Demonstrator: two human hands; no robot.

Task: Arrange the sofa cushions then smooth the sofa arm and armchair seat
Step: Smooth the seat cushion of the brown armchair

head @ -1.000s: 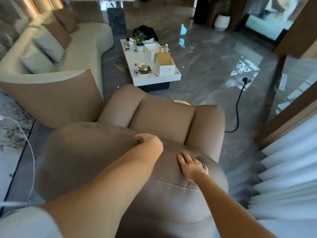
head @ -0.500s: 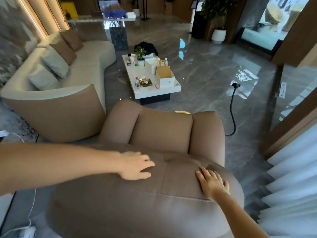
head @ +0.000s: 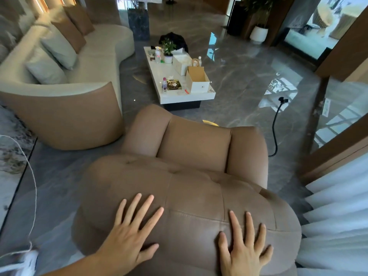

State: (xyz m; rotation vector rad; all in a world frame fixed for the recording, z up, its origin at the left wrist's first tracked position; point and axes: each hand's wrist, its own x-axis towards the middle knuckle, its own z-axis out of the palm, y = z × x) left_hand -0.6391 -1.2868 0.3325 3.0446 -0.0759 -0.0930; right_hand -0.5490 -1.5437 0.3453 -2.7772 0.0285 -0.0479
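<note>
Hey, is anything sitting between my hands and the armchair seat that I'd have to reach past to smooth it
Only the chair's own backrest. Both the left hand and right hand lie flat on top of it, and the armchair seat lies beyond and below. The seat itself looks bare, with nothing visible resting on it.

This looks like a big living room or lounge — a long cream sofa (head: 95, 62) with cushions (head: 57, 48) at ten o'clock, a brown armchair (head: 189, 176) in the middle, a low white table (head: 175, 96) at twelve o'clock, shiny stone floor (head: 249, 80).
</note>
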